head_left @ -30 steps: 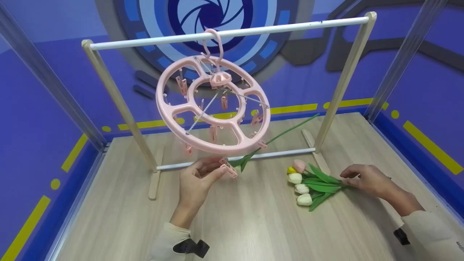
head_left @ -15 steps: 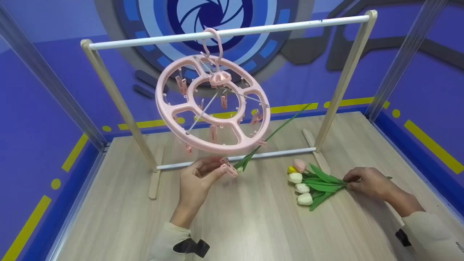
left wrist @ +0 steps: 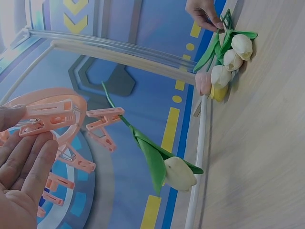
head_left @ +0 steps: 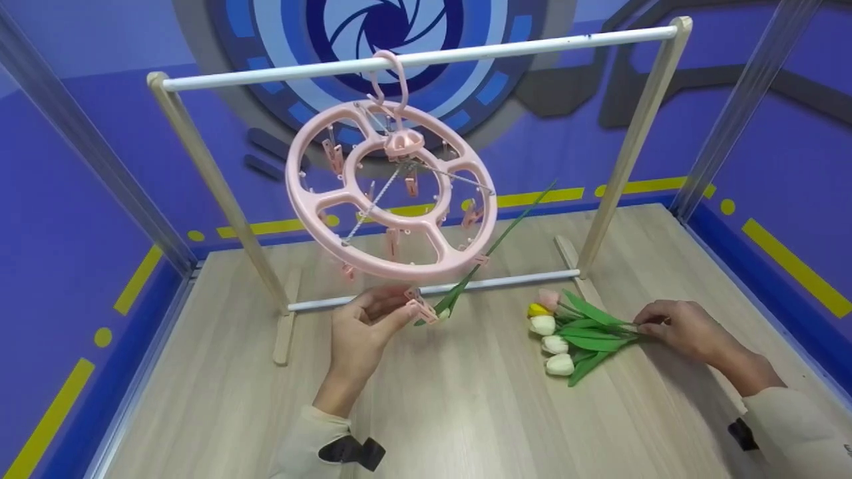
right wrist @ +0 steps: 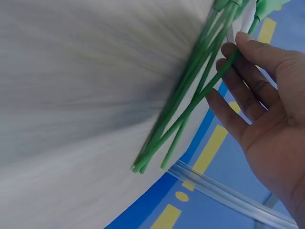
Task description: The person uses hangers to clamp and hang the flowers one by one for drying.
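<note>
My left hand (head_left: pixel 363 339) pinches a pink clothespin (left wrist: pixel 50 116) between thumb and fingers, below the front rim of a round pink clip hanger (head_left: pixel 313 219). Just right of it, a white tulip (left wrist: pixel 180 174) hangs head down, its green stem held in another clothespin (head_left: pixel 482 260). At the right, my right hand (head_left: pixel 689 336) pinches one green stem (right wrist: pixel 209 85) of a bunch of artificial tulips. The other stems (right wrist: pixel 176 105) lie beside it on the table. White tulips (head_left: pixel 558 364), a yellow tulip (head_left: pixel 538 311) and a pink tulip (head_left: pixel 549 299) point left.
The hanger hooks over the white top bar (head_left: pixel 532 50) of a rack with wooden legs (head_left: pixel 629 153). A lower white bar (head_left: pixel 519 282) runs close to the table (head_left: pixel 466 412). Several more clothespins (head_left: pixel 333 155) dangle from the hanger. Patterned blue walls (head_left: pixel 100 219) surround the table.
The hanging tulip has swung, its stem tip going left and up, its white head coming into sight beside the left hand. The right hand has shifted slightly rightward; the pink tulip has moved a little.
</note>
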The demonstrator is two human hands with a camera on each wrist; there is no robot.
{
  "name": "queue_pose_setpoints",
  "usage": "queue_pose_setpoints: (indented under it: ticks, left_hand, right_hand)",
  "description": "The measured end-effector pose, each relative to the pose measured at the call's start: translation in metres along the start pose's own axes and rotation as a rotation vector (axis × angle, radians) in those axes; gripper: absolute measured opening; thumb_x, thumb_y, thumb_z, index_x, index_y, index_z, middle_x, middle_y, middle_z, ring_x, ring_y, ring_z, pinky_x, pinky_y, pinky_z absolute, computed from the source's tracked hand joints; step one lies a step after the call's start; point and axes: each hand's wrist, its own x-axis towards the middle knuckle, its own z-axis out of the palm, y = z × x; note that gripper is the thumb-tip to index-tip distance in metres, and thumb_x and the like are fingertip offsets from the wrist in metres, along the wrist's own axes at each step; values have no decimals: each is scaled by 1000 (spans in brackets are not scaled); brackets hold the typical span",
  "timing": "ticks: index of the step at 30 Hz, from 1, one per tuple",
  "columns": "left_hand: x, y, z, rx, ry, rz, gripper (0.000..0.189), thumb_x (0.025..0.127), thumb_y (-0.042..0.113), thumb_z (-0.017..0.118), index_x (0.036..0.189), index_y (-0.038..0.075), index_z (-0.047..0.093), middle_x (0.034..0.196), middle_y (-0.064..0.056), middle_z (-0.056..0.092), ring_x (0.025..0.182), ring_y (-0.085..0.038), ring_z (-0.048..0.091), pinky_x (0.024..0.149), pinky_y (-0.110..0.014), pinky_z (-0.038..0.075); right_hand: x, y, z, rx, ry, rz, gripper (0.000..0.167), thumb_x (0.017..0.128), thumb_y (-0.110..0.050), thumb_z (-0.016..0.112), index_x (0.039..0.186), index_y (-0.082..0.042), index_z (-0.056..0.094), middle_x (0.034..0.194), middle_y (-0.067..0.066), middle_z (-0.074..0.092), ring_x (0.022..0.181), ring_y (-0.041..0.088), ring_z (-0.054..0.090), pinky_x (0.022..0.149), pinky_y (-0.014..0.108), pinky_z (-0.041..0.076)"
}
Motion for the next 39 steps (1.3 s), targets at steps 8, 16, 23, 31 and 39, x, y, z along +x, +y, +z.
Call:
queue_pose_setpoints:
  ticks: [8, 16, 23, 31, 39]
  left_hand:
    - [1, 0, 0, 2, 3, -8, 32, 90, 8, 87, 119, 0, 75, 110, -7, 78, 104, -22, 75, 94, -35, 62]
    - [0, -1, 0, -1, 5, -1, 31, 91, 7, 86, 119, 0, 75, 111, -7, 78, 105, -22, 75, 95, -36, 61]
    - [0, -1, 2, -8, 16, -13, 32, 90, 7, 86, 119, 0, 75, 111, -7, 78, 104, -21, 75, 93, -35, 62]
    - [0, -1, 3, -25, 21, 5, 31, 90, 6, 86, 119, -1, 75, 111, -8, 78, 103, -23, 76, 93, -36, 62]
    - [-1, -3, 4, -32, 22, 10, 29, 91, 6, 85, 118, -2, 75, 110, -9, 78, 103, -22, 76, 92, -34, 62]
  right_hand:
    - [2, -12, -11, 39, 101, -37, 15, 91, 5, 80, 98, -8, 79, 90, -1, 74, 84, 5, 67, 71, 24, 60]
    - [10, -33, -19, 57, 182, -112, 22, 89, 8, 80, 101, -11, 79, 94, 2, 75, 87, 3, 68, 79, 9, 53]
    - [17, -53, -27, 35, 260, -208, 28, 84, 12, 82, 102, -9, 81, 93, -5, 74, 85, 2, 69, 81, 4, 50]
    - [23, -81, -33, 42, 249, -257, 32, 83, 12, 83, 105, -13, 82, 95, -8, 73, 87, 5, 71, 83, 4, 50]
    - [30, -108, -33, 84, 156, -335, 40, 80, 19, 82, 106, -11, 79, 98, -6, 73, 87, 14, 73, 80, 10, 55]
